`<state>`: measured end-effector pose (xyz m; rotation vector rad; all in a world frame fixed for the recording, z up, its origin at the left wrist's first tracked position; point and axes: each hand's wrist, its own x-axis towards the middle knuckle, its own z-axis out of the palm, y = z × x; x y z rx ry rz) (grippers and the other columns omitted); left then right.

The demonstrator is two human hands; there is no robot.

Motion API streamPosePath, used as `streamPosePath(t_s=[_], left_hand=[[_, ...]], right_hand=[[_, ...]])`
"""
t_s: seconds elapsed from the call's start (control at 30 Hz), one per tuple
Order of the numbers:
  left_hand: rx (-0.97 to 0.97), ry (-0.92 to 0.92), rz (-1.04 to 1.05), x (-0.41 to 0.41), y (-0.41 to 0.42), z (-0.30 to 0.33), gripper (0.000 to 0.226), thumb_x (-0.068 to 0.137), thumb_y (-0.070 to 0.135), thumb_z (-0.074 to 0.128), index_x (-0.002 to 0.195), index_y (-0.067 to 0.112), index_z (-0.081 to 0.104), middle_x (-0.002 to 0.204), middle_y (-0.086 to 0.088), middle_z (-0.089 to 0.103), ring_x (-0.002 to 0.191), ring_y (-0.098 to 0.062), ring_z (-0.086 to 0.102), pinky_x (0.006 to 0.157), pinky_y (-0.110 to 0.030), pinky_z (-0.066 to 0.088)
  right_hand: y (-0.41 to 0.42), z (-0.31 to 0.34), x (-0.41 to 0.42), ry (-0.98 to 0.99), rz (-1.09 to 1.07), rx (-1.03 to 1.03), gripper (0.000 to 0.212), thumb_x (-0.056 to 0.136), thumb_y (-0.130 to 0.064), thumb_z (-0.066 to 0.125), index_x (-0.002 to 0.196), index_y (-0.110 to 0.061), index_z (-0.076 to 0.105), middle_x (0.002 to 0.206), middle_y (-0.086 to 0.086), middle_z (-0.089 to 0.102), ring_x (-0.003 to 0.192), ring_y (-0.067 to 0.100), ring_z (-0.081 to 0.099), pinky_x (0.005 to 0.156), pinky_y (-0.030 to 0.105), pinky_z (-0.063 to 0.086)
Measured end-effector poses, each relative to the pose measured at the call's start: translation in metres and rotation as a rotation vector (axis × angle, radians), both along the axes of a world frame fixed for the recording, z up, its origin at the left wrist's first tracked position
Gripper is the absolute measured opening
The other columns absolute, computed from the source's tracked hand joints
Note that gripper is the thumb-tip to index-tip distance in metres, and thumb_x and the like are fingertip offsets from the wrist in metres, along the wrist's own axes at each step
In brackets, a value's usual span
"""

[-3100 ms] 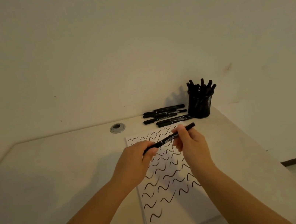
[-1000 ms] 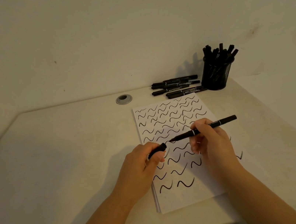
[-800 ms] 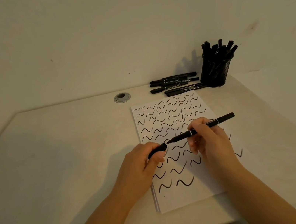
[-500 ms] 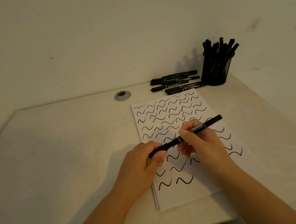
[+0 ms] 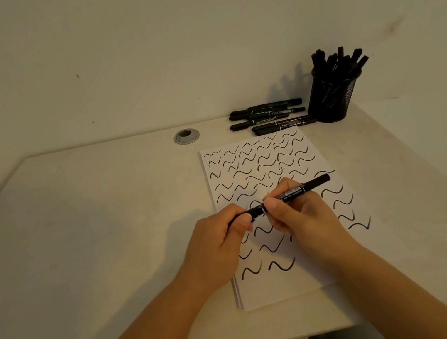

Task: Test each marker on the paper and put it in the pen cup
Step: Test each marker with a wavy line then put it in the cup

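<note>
A black marker (image 5: pixel 304 188) is held above the white paper (image 5: pixel 262 163), which is covered in rows of black wavy strokes. My right hand (image 5: pixel 302 215) grips the marker's barrel. My left hand (image 5: pixel 219 243) holds the cap end (image 5: pixel 255 211), and the cap is on the marker. The black mesh pen cup (image 5: pixel 331 99) stands at the table's back right, full of several black markers. Several more black markers (image 5: pixel 266 117) lie flat just left of the cup.
A round grey cable grommet (image 5: pixel 186 136) sits in the pale table (image 5: pixel 80 236) near the back edge. The wall rises right behind the table. The table's right edge runs close past the cup and paper.
A second ago the cap in my left hand was apart from the marker in my right hand. The two came together, and the cap is now on the marker.
</note>
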<state>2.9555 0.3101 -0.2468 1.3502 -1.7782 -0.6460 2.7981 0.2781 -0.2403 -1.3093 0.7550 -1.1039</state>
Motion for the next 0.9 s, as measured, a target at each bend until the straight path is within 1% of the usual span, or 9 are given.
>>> streamPosePath(t_s=[0.1, 0.17, 0.47, 0.57, 0.67, 0.77, 0.8, 0.87, 0.9], left_hand=[[0.009, 0.029, -0.019, 0.0, -0.001, 0.0, 0.022, 0.088, 0.033, 0.038, 0.071, 0.033, 0.051, 0.047, 0.017, 0.048, 0.037, -0.005, 0.035, 0.041, -0.011, 0.024], [0.01, 0.034, -0.026, 0.0, -0.001, -0.001, 0.022, 0.088, 0.032, 0.038, 0.071, 0.032, 0.051, 0.046, 0.017, 0.047, 0.037, -0.006, 0.036, 0.041, -0.011, 0.024], [-0.042, -0.022, 0.0, 0.001, 0.002, 0.0, 0.02, 0.09, 0.037, 0.037, 0.075, 0.037, 0.051, 0.05, 0.018, 0.05, 0.041, -0.005, 0.039, 0.043, -0.012, 0.026], [-0.078, 0.016, 0.076, 0.001, -0.001, 0.003, 0.018, 0.091, 0.043, 0.039, 0.082, 0.034, 0.051, 0.053, 0.018, 0.051, 0.043, -0.005, 0.042, 0.043, -0.012, 0.029], [-0.115, 0.026, 0.165, 0.0, -0.007, 0.009, 0.011, 0.089, 0.037, 0.042, 0.083, 0.031, 0.048, 0.055, 0.019, 0.053, 0.043, -0.005, 0.043, 0.041, -0.012, 0.03], [-0.14, -0.027, 0.221, -0.003, -0.019, 0.02, 0.013, 0.091, 0.027, 0.047, 0.079, 0.033, 0.044, 0.049, 0.012, 0.049, 0.045, -0.004, 0.045, 0.042, -0.013, 0.032], [-0.146, -0.056, 0.217, -0.004, -0.024, 0.026, 0.013, 0.091, 0.029, 0.047, 0.079, 0.034, 0.044, 0.05, 0.011, 0.048, 0.047, -0.004, 0.046, 0.043, -0.014, 0.033], [-0.157, -0.126, 0.179, -0.011, -0.035, 0.037, 0.008, 0.089, 0.034, 0.045, 0.082, 0.031, 0.046, 0.052, 0.01, 0.048, 0.05, -0.004, 0.048, 0.046, -0.016, 0.035], [-0.167, -0.166, 0.155, -0.015, -0.04, 0.042, 0.008, 0.089, 0.035, 0.045, 0.084, 0.029, 0.047, 0.053, 0.011, 0.048, 0.049, -0.005, 0.047, 0.046, -0.016, 0.035]], right_hand=[[-0.001, -0.004, 0.0, -0.004, 0.033, -0.028, 0.011, 0.084, -0.019, 0.061, 0.074, -0.019, 0.056, 0.057, -0.004, 0.05, 0.054, 0.008, 0.043, 0.055, 0.015, 0.039], [-0.001, -0.006, 0.0, -0.006, 0.046, -0.028, 0.009, 0.082, -0.02, 0.058, 0.073, -0.023, 0.057, 0.059, -0.002, 0.049, 0.057, 0.009, 0.042, 0.057, 0.016, 0.039], [0.001, 0.001, -0.001, 0.043, 0.022, -0.064, 0.009, 0.085, -0.016, 0.058, 0.083, -0.008, 0.054, 0.054, -0.009, 0.051, 0.053, 0.003, 0.045, 0.055, 0.012, 0.039], [-0.001, 0.005, 0.001, 0.177, -0.1, -0.027, 0.009, 0.087, -0.019, 0.058, 0.08, -0.015, 0.062, 0.054, -0.009, 0.056, 0.052, -0.001, 0.049, 0.056, 0.011, 0.04], [0.0, 0.008, 0.0, 0.35, -0.242, -0.052, 0.031, 0.086, -0.038, 0.054, 0.063, -0.02, 0.064, 0.05, -0.008, 0.061, 0.047, 0.0, 0.05, 0.051, 0.013, 0.041], [0.002, 0.021, -0.008, 0.36, -0.276, -0.231, 0.034, 0.082, -0.046, 0.05, 0.055, -0.027, 0.06, 0.051, -0.009, 0.06, 0.041, 0.002, 0.045, 0.044, 0.011, 0.036], [0.0, 0.025, -0.012, 0.416, -0.304, -0.344, 0.027, 0.082, -0.045, 0.054, 0.06, -0.03, 0.059, 0.055, -0.013, 0.059, 0.044, 0.003, 0.047, 0.045, 0.011, 0.037], [-0.012, 0.034, -0.021, 0.656, -0.379, -0.639, 0.01, 0.082, -0.036, 0.059, 0.078, -0.027, 0.061, 0.069, -0.02, 0.054, 0.053, 0.006, 0.049, 0.049, 0.013, 0.041], [-0.018, 0.039, -0.025, 0.779, -0.403, -0.75, 0.012, 0.081, -0.032, 0.063, 0.089, -0.023, 0.064, 0.08, -0.02, 0.052, 0.056, 0.005, 0.049, 0.052, 0.013, 0.043]])
